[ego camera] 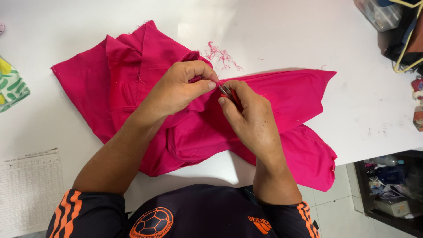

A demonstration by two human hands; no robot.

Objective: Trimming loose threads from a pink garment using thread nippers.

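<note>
A bright pink garment [185,114] lies crumpled and folded over itself across the middle of a white worktable [308,39], one flap hanging past the table's near edge; the left hand [178,90] is closed on a bunched fold of the cloth, thumb and fingers pinched together near the garment's centre; the right hand [251,119] sits just beside it, fingers curled shut around a small thread snipper [228,93] with a red grip — its metal tip points toward the left thumb, touching or nearly touching the fabric, which of the two I cannot tell; a loose tangle of pink thread clippings [222,55] lies on the bare tabletop just beyond the hands; at the left edge sits a piece of green-and-yellow patterned cloth [12,86], and a printed paper sheet [28,189] lies nearer the person; the table's far right corner holds a clear plastic container [380,13] — below the right edge, a tiled floor and a dark shelf of cluttered odds and ends [390,189]
</note>
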